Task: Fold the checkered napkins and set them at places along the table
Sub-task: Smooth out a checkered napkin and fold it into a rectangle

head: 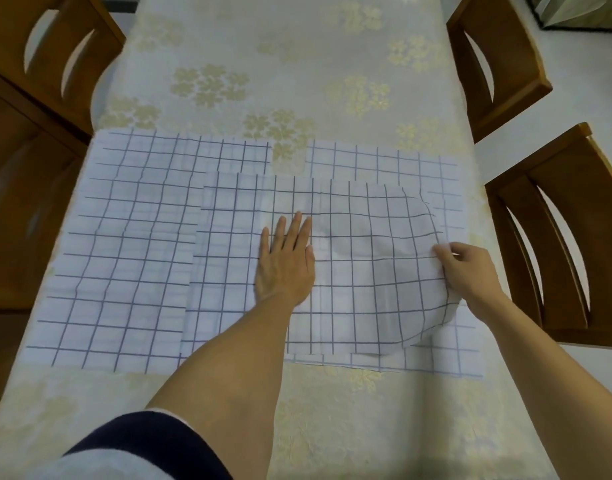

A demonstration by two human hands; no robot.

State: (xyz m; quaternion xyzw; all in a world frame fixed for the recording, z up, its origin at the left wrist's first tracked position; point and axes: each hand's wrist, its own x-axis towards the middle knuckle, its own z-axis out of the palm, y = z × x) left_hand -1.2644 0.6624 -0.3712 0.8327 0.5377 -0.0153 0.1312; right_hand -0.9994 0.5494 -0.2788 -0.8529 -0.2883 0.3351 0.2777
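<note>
Checkered napkins, three in count, lie across the middle of the frame on the surface (297, 57), which has a cream cloth with gold flowers. At the upper left stands one wooden chair (55, 46); whether the wood below it is another chair I cannot tell. The first napkin (124, 244) is spread flat at the left. The second napkin (360, 289) lies in the centre, on top of the right edge of the first and of most of the third napkin (384, 161), which shows beyond it at the upper right and lower right. The left hand (285, 261) rests flat on the second napkin with straight fingers. The right hand (467, 268) pinches the right edge of this same napkin, and that edge is lifted and curls over. Two more chairs stand at the right, the upper chair (498, 64) and the lower chair (557, 237).
</note>
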